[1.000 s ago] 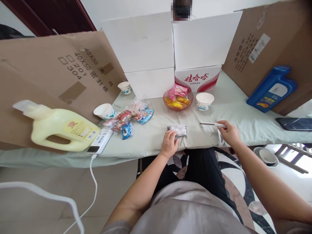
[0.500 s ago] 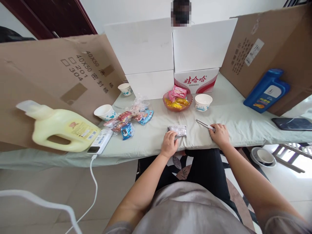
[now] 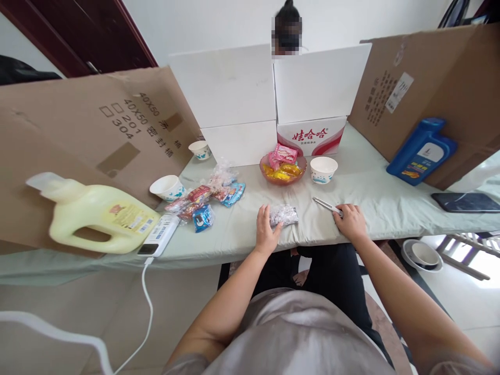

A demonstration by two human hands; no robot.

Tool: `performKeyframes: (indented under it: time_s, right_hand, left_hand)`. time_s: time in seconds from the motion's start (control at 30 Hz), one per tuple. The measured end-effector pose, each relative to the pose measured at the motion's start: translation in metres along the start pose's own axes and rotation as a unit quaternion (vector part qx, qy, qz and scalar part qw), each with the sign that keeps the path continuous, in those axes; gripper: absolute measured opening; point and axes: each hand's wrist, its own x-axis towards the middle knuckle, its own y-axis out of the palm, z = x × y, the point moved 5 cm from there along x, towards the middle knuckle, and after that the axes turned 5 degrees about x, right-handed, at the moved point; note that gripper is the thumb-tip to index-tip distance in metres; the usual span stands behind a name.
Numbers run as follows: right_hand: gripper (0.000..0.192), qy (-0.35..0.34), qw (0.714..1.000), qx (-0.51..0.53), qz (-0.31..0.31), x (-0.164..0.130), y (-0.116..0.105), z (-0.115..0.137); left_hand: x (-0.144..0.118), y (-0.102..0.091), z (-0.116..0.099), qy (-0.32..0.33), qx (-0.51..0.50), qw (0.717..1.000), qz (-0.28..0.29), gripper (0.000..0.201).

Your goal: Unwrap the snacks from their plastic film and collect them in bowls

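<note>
My left hand [image 3: 267, 229] is at the near left end of a small packet in clear bubble wrap [image 3: 286, 214], its fingers along the left side and its thumb at the front edge. What the wrap holds is hard to make out. My right hand [image 3: 350, 222] rests on the cloth with its fingers closed around the rear end of a slim utility knife [image 3: 326, 204]. The knife's front end points away to the left. Behind the packet stands a pinkish glass bowl [image 3: 283, 180] of yellow and pink wrapped sweets, with a white paper cup [image 3: 324, 170] beside it.
Several wrapped snacks [image 3: 202, 217] lie at left, near another paper cup [image 3: 167, 188], a white power bank [image 3: 159, 235] with a cable, and a yellow detergent jug [image 3: 101, 217]. White boxes [image 3: 238, 143] stand behind. At right are a blue bottle [image 3: 422, 152] and a phone [image 3: 466, 202].
My left hand has shifted from over the packet's front left to its left side, fingers now more upright. My right hand keeps the knife in place. The view has tilted slightly up.
</note>
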Motion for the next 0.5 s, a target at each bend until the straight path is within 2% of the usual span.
performKeyframes:
  time_s: [0.23,0.5]
  right_hand:
    - [0.028,-0.012,1.0,0.004,-0.006,0.0,-0.003,0.002]
    - [0.026,-0.005,1.0,0.018,-0.001,0.0,-0.004,0.003]
  left_hand:
    - [0.002,0.002,0.017,-0.065,0.006,0.998,-0.018,0.057]
    - [0.003,0.003,0.016,-0.069,0.032,0.997,0.003,0.029]
